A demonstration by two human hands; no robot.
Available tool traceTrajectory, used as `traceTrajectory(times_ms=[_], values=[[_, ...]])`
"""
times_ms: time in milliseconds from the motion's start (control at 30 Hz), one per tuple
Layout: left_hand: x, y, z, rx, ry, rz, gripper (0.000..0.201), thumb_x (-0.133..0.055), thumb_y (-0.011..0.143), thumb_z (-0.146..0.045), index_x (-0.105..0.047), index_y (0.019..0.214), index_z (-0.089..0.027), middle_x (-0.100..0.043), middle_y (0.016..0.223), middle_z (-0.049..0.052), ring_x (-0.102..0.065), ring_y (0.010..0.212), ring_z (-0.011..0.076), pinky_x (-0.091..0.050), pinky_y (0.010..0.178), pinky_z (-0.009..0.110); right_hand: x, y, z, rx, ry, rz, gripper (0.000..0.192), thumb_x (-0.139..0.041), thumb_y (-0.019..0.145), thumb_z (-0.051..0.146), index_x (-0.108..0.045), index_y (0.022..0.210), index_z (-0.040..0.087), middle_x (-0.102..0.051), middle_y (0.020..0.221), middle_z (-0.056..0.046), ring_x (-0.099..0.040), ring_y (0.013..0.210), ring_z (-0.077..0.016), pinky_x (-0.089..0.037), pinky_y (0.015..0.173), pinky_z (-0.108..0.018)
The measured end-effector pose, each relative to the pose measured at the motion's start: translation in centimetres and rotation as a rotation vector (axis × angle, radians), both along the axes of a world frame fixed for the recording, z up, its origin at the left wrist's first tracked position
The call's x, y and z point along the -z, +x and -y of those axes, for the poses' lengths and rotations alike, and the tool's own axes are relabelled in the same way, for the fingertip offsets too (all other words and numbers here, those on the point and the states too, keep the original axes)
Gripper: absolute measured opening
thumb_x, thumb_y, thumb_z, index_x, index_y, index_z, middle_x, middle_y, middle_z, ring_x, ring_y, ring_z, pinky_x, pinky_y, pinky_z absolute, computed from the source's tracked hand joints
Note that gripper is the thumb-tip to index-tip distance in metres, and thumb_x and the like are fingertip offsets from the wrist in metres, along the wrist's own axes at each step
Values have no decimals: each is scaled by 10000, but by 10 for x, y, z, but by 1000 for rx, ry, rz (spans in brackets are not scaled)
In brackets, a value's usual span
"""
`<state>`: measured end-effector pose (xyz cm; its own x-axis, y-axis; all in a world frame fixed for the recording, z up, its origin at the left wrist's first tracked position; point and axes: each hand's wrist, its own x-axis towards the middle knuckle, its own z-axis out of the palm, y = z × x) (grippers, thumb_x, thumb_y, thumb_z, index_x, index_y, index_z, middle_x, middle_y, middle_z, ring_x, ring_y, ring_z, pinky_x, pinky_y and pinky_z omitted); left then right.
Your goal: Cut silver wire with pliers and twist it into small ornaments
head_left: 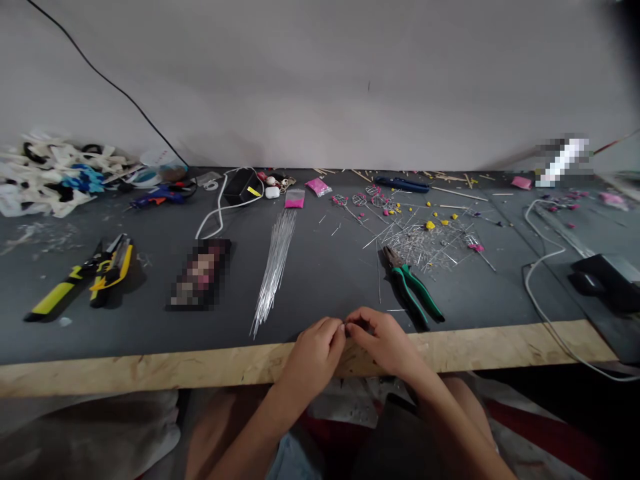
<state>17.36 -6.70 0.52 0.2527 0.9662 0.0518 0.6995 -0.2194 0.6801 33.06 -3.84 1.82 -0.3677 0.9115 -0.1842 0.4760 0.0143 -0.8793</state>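
Observation:
My left hand and my right hand meet at the table's front edge, fingertips pinched close together. Whatever they grip between them is too small to make out. Just beyond my right hand lie green-handled pliers, with a heap of short cut wire pieces behind them. To the left of my hands a bundle of long straight silver wires rests on the dark tabletop. Farther back are wire shapes with pink bits and small yellow pieces.
Yellow-and-black cutters, a yellow utility knife and a blurred phone lie at left. Pink bead bags, a blue tool and a glue gun sit behind. A white cable crosses the right side.

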Motion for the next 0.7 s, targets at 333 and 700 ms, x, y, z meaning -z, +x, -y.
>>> traceTrajectory(times_ms=[333,700], values=[[-2,-1,3,-14,-12,-86,252,-356,917,-200,-483,699,-190,-586,699,5,-551,648,141,-370,597,263,3,-1,0,10,16,-1,146,-504,825,255,-630,819,183,-651,750,9,-558,686,-128,-407,647,-244],[-11,-5,1,-5,-98,70,275,-338,897,-199,-483,663,-195,-530,633,-18,-487,589,120,-339,567,251,-7,2,0,-75,84,-64,143,-502,845,234,-640,843,197,-652,773,8,-572,725,-137,-420,658,-244]])
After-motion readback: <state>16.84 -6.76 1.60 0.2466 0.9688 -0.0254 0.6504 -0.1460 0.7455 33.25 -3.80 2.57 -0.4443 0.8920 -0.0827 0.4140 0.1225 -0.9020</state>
